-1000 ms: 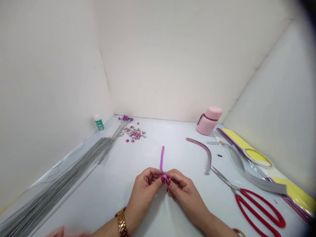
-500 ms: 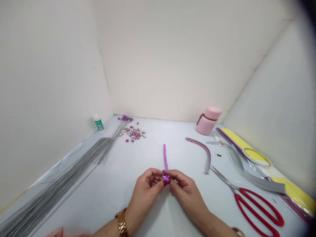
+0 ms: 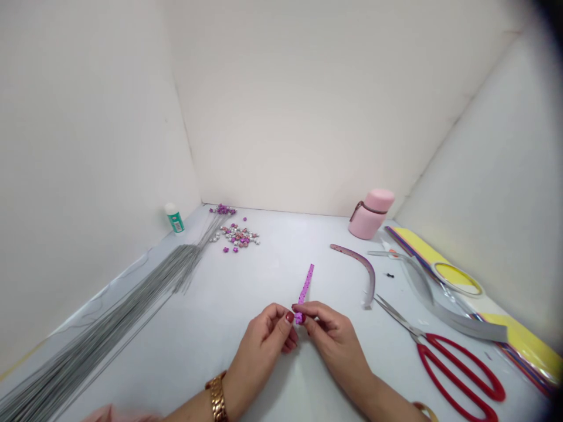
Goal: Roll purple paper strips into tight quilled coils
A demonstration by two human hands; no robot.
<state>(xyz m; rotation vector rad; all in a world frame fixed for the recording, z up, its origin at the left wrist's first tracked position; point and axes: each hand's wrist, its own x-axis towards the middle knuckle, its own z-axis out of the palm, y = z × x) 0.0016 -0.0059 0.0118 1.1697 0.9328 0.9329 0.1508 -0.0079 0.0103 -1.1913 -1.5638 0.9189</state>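
Purple paper, thin and speckled with darker dots, makes up the narrow strip (image 3: 304, 292) that we see pinched between both hands near the front edge of the tabletop (image 3: 246, 275), about midway along it. Its lower end is folded into a small knot at the fingertips, and the free tail rises stiffly away from us, leaning a little to the right. We judge it very light and easily creased, springy enough to hold its own line but liable to tear or kink if squeezed hard, so the sensible hold is at the folded end, flat between the pads, leaving the tail free. The left hand (image 3: 268, 340) has thumb and forefinger pressed together on that folded end, the other fingers curled under; the right hand (image 3: 334, 340) pinches the same spot from the other side with thumb and forefinger, its remaining fingers loosely bent. A gold watch (image 3: 217, 395) sits on the left wrist. Red-handled scissors (image 3: 448, 363) lie towards the right edge, a second, curved strip (image 3: 363, 266) beyond them, a pink bottle (image 3: 372, 214) near the back right corner, a bundle of grey wires (image 3: 109, 328) along the left edge and small folded stars (image 3: 240, 236) towards the back left.
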